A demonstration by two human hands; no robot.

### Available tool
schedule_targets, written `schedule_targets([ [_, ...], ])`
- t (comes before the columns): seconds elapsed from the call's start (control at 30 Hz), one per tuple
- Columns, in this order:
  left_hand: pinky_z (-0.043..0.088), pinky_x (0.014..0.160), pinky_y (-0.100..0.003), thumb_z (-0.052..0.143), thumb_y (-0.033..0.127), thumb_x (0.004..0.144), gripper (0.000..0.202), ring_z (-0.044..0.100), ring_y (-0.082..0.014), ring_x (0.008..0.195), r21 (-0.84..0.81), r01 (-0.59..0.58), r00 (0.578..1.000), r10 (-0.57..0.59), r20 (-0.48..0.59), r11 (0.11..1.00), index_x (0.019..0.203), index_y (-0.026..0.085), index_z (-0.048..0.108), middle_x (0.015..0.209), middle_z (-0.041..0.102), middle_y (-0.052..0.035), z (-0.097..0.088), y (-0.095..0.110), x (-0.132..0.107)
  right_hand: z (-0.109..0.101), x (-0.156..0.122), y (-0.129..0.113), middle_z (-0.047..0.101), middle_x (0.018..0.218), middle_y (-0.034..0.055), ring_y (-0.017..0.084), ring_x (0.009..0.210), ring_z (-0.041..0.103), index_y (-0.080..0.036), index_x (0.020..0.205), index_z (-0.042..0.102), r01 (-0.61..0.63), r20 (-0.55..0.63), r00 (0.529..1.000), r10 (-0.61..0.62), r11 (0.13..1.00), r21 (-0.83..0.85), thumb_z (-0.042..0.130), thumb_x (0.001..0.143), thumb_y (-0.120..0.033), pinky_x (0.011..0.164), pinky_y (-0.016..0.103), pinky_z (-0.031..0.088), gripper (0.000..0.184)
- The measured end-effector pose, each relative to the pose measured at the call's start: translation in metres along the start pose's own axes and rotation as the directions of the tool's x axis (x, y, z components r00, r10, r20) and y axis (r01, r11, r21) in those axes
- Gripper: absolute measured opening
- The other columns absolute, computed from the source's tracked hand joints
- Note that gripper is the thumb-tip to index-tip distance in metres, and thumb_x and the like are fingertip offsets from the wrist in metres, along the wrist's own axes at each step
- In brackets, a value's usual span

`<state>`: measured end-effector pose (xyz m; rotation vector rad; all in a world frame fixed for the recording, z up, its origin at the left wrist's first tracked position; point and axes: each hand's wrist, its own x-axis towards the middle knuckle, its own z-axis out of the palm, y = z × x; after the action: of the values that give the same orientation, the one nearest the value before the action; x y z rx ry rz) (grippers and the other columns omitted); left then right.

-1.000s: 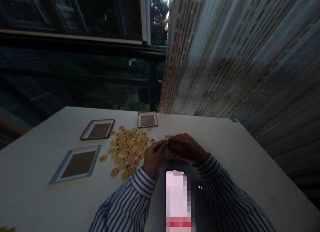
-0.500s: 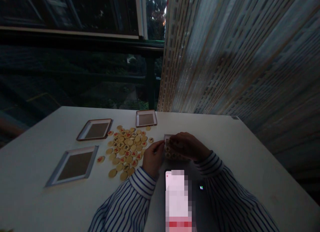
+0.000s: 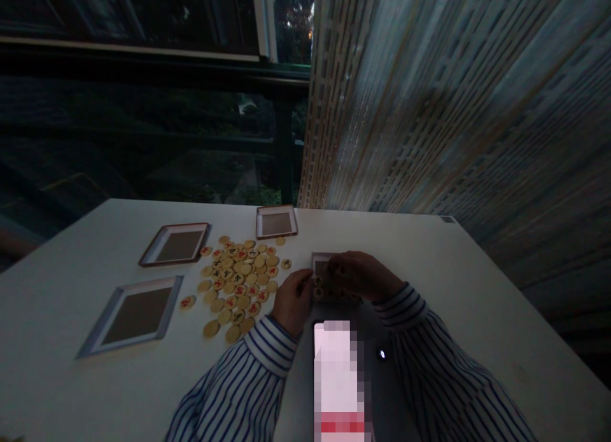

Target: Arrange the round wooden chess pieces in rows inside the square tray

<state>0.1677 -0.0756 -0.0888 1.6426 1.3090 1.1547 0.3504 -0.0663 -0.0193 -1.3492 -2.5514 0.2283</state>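
Small tray (image 3: pixel 321 262) holding discs (image 3: pixel 321 294), left hand (image 3: pixel 292 300) and right hand (image 3: pixel 358 276) upon it; cannot tell either grip. Loose discs (image 3: pixel 241 276) marked red, black; unreadable.

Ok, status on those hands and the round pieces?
Left hand at edge of small tray, right hand over it; grip unclear. A few pieces inside. Loose pile left, phone nearer.

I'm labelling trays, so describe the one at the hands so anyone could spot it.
On the white table, look just right of the heap of round pieces. The small tray lies between the left hand and right hand; unlike the other trays, it holds pieces.
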Motion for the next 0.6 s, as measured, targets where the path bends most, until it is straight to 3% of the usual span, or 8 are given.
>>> schedule_targets([
  [0.4,0.047,0.088,-0.035,0.049,0.017,0.077,0.027,0.060,-0.0183,0.095,0.134,-0.035,0.999,0.029,0.045,0.990,0.099,0.014,0.063,0.101,0.066,-0.0090,0.005,-0.005,0.000,0.010,0.004,0.005,0.064,0.081,0.0062,0.015,0.075,0.057,-0.018,0.085,0.065,-0.030,0.124,0.992,0.038,0.997,-0.071,0.050,0.083,-0.031,0.063,0.025,0.037,0.020],
  [0.6,0.048,0.087,-0.035,0.049,0.015,0.076,0.026,0.060,-0.0174,0.094,0.180,-0.064,0.998,0.059,0.034,0.982,0.099,0.016,0.062,0.101,0.066,-0.0074,0.005,-0.007,-0.001,0.015,0.004,0.008,0.063,0.079,0.0051,0.014,0.071,0.056,-0.018,0.084,0.065,-0.023,0.132,0.991,0.035,0.995,-0.098,0.050,0.083,-0.032,0.061,0.024,0.035,0.020],
])
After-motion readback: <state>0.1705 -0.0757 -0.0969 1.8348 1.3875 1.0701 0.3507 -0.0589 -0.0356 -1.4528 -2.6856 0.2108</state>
